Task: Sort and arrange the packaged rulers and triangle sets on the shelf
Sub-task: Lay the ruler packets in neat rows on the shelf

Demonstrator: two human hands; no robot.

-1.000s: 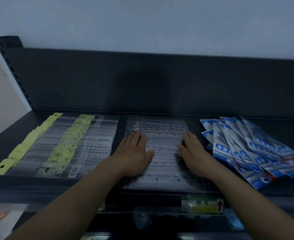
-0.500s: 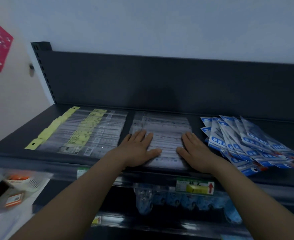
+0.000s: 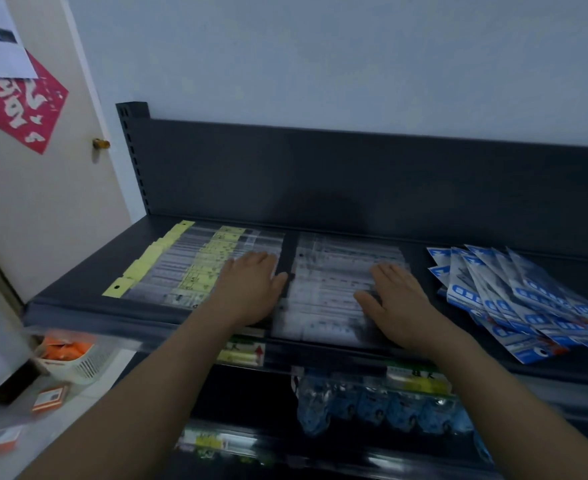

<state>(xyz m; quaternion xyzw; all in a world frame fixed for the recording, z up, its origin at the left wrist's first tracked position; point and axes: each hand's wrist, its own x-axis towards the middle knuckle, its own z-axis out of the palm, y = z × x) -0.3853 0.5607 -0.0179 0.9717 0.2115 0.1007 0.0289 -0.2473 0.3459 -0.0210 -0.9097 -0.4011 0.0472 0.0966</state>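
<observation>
**Sam:** What are the hands doing?

**Mia:** Both are flat, with the fingers out straight. They hold nothing. The left hand [image 3: 251,289] presses on the yellow-tag ruler packs [image 3: 188,268], at the edge nearest the right hand. Most of that pile lies out past its little finger. The right hand [image 3: 400,303] presses down on the clear ruler packs [image 3: 334,282]. That pile runs from under its palm over toward the left hand.

**Sam:** Do the two piles touch?

**Mia:** No. A thin bit of bare shelf [image 3: 287,251] shows between them, just by the left thumb.

**Sam:** So is the job done?

**Mia:** Not yet, I think. Those two piles look flat and lined up side by side. That part seems nearly finished.

**Sam:** What is left?

**Mia:** The blue packs [image 3: 528,299], just past the right hand, on its outer side. They are spread out like a fan and lie on top of each other. No hand touches them. I think they need to be made neat next.

**Sam:** Are they rulers or triangles?

**Mia:** I can't tell. The picture is too blurry there.
</observation>
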